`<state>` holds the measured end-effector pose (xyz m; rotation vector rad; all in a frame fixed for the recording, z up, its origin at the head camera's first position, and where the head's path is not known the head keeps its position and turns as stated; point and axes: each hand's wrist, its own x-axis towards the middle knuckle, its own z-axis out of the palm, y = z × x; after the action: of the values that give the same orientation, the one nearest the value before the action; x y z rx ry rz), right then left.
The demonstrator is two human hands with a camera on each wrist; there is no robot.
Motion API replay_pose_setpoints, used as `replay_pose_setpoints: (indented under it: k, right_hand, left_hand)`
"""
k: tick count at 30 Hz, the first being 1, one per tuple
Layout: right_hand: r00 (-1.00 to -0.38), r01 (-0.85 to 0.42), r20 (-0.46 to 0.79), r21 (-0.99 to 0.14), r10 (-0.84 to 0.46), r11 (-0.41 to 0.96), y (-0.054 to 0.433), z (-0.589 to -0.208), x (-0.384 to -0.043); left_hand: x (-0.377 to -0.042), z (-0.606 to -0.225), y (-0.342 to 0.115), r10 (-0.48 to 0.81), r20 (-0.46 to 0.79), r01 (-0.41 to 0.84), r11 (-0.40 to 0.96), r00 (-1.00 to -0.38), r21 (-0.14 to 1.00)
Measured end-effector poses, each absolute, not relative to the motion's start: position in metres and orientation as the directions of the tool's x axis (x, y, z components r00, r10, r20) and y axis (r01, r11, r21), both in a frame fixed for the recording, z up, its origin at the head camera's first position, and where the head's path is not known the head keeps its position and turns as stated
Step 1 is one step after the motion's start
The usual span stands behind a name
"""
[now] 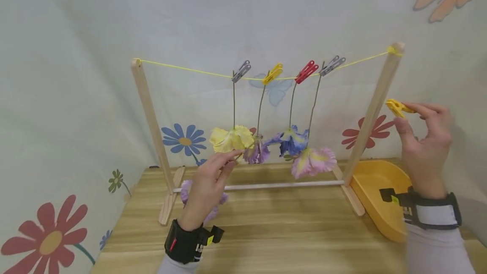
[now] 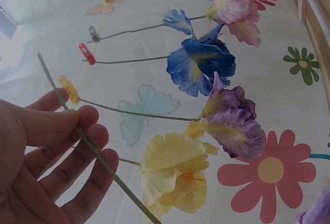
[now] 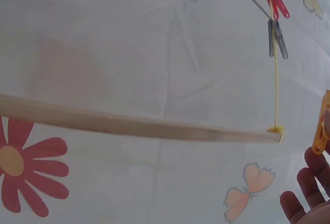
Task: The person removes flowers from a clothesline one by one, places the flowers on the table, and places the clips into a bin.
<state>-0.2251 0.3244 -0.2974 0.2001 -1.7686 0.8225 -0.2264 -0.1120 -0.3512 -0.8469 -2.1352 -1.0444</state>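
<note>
Flowers (image 1: pixel 258 153) above woodgrain table (image 1: pixel 289 223), printed backdrop (image 1: pixel 266 20)

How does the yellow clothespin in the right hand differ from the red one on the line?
The yellow clothespin is pinched in the right hand, off the line, while the red clothespin is clipped to the line. The yellow clothespin shows no stem in it; the red clothespin grips the blue flower's stem. Both share a similar slim shape.

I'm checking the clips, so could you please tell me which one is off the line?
The yellow clip in the right hand; the four other clips sit on the yellow line.
</note>
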Motion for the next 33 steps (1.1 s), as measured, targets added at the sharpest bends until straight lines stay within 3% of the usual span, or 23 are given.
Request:
replay_pose_setpoints:
  k: [9, 19, 27, 33]
  right_hand:
    - [-0.354, -0.379, 0.867, -0.475, 0.350, 0.794, 0.360, -0.320, -0.223]
    - [-0.432, -0.265, 0.811, -0.533, 0.395, 0.804, 0.385, -0.343, -0.223]
    - [-0.482, -0.177, 0.785, -0.523, 0.390, 0.834, 0.399, -0.364, -0.242]
    - [-0.527, -0.157, 0.752, -0.543, 0.395, 0.825, 0.406, -0.376, -0.254]
  left_hand:
    - [-0.222, -0.350, -0.108, 0.437, 0.631, 0.753, 0.515, -0.641, 0.409]
    - [-0.217, -0.360, -0.100, 0.588, 0.423, 0.723, 0.525, -0.689, 0.448]
    - [-0.217, -0.365, -0.099, 0.667, 0.250, 0.710, 0.627, -0.701, 0.319]
    - [-0.220, -0.370, -0.095, 0.690, 0.069, 0.669, 0.664, -0.720, 0.335]
